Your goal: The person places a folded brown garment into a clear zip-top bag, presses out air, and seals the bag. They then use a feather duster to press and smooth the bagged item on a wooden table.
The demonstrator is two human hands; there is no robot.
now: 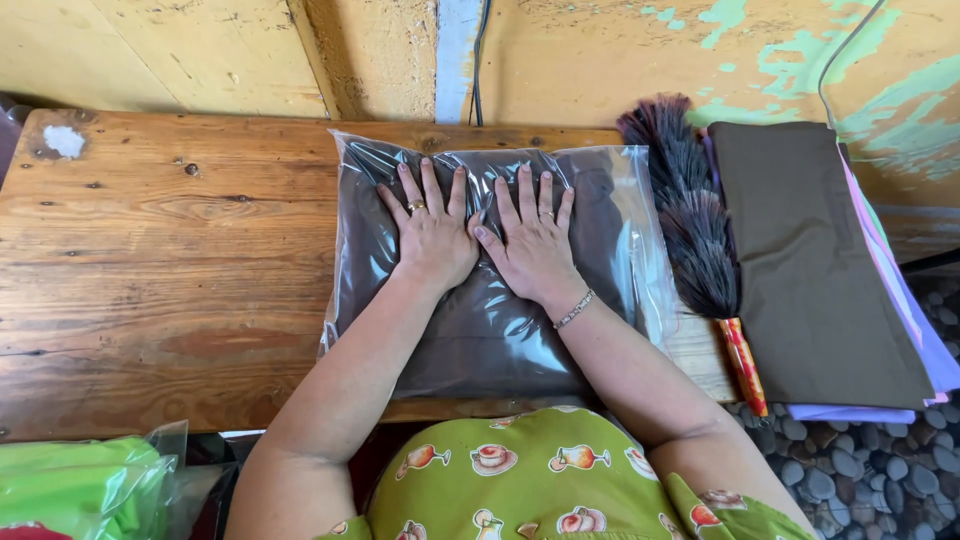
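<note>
Bagged brown cloth lies on the wooden table, long axis running away from the person. Left hand and right hand press flat, fingers spread, side by side on its far half, grasping nothing.

- Left hand: flat, palm down, fingers spread and pointing away from the body; a ring on one finger.
- Right hand: flat, palm down beside the left, thumbs nearly touching; a bracelet at the wrist.
- Both forearms bare, converging forward.
</note>
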